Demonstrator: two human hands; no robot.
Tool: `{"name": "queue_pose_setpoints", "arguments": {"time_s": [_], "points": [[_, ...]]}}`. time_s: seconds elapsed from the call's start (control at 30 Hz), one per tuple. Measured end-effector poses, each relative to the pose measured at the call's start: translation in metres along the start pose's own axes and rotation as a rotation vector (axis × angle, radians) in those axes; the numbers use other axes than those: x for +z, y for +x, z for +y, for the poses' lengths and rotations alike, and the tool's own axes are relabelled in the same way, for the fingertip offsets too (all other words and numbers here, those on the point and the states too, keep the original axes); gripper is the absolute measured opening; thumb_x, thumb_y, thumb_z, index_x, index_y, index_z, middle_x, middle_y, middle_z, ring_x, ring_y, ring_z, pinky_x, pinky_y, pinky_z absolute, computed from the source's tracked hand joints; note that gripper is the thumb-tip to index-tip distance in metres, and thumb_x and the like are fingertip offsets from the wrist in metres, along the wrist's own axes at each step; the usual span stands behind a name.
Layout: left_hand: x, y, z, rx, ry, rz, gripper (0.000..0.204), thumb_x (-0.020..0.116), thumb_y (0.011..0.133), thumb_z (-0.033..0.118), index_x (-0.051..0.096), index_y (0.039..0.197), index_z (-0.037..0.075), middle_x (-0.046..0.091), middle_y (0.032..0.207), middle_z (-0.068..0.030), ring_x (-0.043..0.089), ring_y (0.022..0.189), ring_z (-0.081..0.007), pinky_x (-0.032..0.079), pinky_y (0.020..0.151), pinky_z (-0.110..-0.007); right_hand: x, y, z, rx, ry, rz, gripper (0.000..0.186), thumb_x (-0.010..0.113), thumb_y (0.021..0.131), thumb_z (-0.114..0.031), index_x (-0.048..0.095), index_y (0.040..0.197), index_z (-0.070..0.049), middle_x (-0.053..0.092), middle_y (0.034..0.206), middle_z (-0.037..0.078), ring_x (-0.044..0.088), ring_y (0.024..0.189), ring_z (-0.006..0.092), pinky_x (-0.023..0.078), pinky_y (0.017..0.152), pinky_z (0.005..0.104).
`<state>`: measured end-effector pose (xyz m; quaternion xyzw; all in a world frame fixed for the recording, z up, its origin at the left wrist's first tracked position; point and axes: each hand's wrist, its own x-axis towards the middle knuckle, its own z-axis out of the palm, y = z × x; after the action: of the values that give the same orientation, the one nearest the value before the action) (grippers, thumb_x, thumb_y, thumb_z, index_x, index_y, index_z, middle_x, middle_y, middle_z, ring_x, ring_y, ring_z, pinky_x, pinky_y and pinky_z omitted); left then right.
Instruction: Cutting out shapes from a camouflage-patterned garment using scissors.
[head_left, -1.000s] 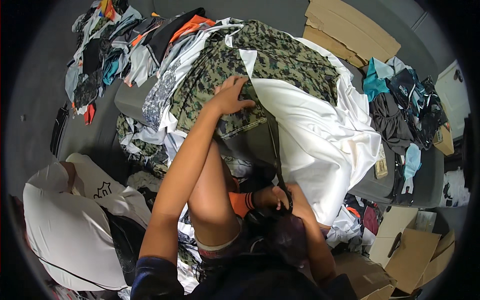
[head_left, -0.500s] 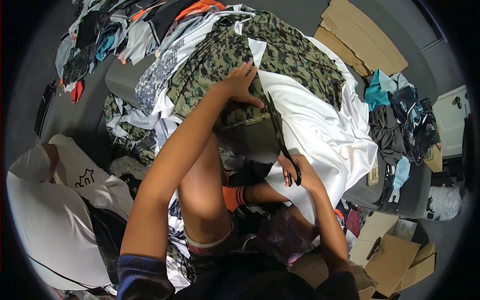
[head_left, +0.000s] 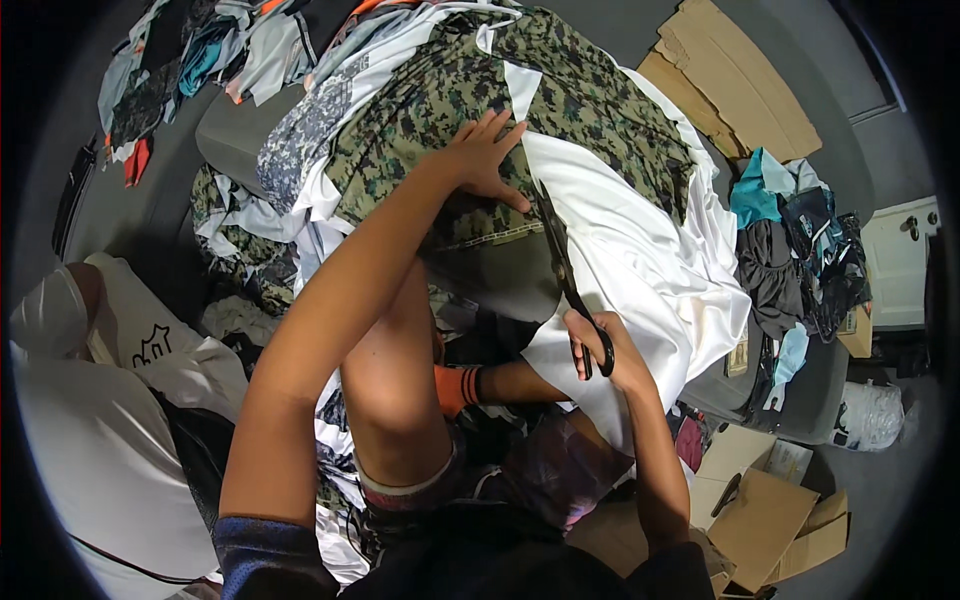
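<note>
Green-and-black camouflage fabric (head_left: pixel 420 120) lies spread over the dark seat in front of me, its near edge marked by a pale printed strip. My left hand (head_left: pixel 488 162) rests on it with fingers spread. In my right hand (head_left: pixel 610 345) are long black scissors (head_left: pixel 558 250), gripped by the handles, the blades pointing away from me along the camouflage edge. Glossy white fabric (head_left: pixel 640 260) falls in folds to the right of the blades and runs under my right wrist. Whether the blades are parted cannot be made out clearly.
Mixed cloth scraps (head_left: pixel 205 65) heap at the far left. Flattened cardboard (head_left: pixel 735 80) leans at the far right, above teal and dark scraps (head_left: pixel 785 235). Opened cardboard boxes (head_left: pixel 765 520) stand at lower right. Another person in white (head_left: pixel 95 430) sits close on my left.
The whole view has shifted slightly. My left hand stays spread on the camouflage fabric, and the scissors keep nearly the same place along its edge.
</note>
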<state>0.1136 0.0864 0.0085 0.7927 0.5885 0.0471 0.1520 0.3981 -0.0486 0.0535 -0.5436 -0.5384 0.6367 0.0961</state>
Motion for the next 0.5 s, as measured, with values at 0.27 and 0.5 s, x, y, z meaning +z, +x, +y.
{"name": "queue_pose_setpoints", "arguments": {"time_s": [0.27, 0.5], "points": [[0.001, 0.003, 0.000, -0.017, -0.029, -0.030, 0.136, 0.064, 0.051, 0.082, 0.012, 0.148, 0.003, 0.001, 0.157, -0.0115, 0.000, 0.145, -0.0259, 0.007, 0.115, -0.042, 0.005, 0.020, -0.008, -0.061, -0.049, 0.036, 0.052, 0.058, 0.089, -0.044, 0.051, 0.055, -0.005, 0.048, 0.049, 0.004, 0.046, 0.035, 0.0131, 0.037, 0.039, 0.0217], [0.007, 0.005, -0.003, -0.001, -0.023, 0.005, 0.137, 0.064, 0.050, 0.083, 0.012, 0.148, 0.003, 0.001, 0.157, -0.0119, -0.001, 0.145, -0.0260, 0.007, 0.115, -0.042, 0.010, 0.030, -0.017, -0.053, -0.036, 0.066, 0.052, 0.060, 0.088, -0.043, 0.048, 0.053, -0.006, 0.047, 0.047, 0.004, 0.044, 0.034, 0.0129, 0.037, 0.038, 0.0222]]}}
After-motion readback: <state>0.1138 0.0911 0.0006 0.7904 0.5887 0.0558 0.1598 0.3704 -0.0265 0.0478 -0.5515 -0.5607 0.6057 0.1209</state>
